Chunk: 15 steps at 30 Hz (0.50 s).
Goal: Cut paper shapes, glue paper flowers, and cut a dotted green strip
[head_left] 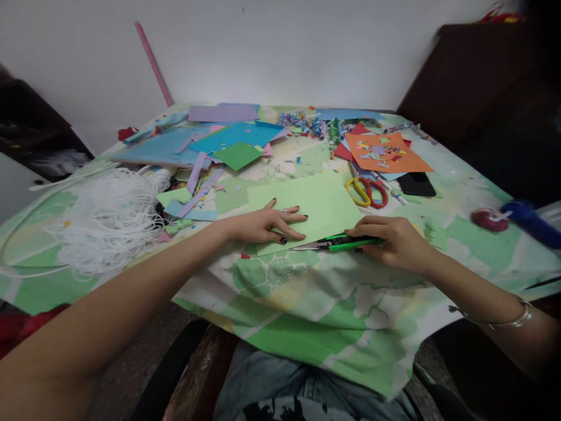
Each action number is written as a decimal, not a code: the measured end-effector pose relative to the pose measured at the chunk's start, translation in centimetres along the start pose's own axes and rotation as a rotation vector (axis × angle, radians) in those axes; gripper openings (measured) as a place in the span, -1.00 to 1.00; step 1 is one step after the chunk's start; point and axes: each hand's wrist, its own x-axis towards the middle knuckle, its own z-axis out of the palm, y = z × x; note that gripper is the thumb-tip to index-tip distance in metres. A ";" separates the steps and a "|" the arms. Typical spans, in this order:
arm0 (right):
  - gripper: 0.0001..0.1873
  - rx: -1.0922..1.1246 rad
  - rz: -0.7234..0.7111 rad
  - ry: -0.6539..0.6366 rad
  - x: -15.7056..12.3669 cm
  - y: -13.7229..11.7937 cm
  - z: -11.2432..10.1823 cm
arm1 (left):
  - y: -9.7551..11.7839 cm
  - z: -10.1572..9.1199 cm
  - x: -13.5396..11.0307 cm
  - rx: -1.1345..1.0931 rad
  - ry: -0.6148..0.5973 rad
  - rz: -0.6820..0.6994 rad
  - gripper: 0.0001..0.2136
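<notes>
My left hand (267, 224) lies flat with fingers spread on a light green sheet of paper (319, 202), which rests on the table's green patterned cloth (280, 280) near its front edge. At the sheet's lower right edge my right hand (390, 241) is closed on a pair of green-handled scissors (339, 242). Their blades point left along the sheet's front edge, towards my left hand. A thin bangle circles my right wrist.
Yellow and red scissors (367, 192) and a black card (416, 183) lie behind my right hand. An orange sheet (385, 153) with scraps, blue (236, 135) and purple papers sit further back. A white string tangle (109, 219) fills the left. A blue object (532, 222) lies right.
</notes>
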 end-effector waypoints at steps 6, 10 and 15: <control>-0.71 0.006 0.001 -0.001 -0.1 0.3 0.1 | -0.7 -1.1 -0.1 -0.055 -0.091 0.046 -0.51; -0.71 0.015 -0.005 0.000 0.0 0.4 0.1 | -0.9 -1.4 -0.1 -0.088 -0.101 0.029 -0.46; -0.72 0.010 -0.023 0.003 0.1 0.2 0.2 | -0.8 -1.1 0.0 -0.102 -0.077 0.002 -0.49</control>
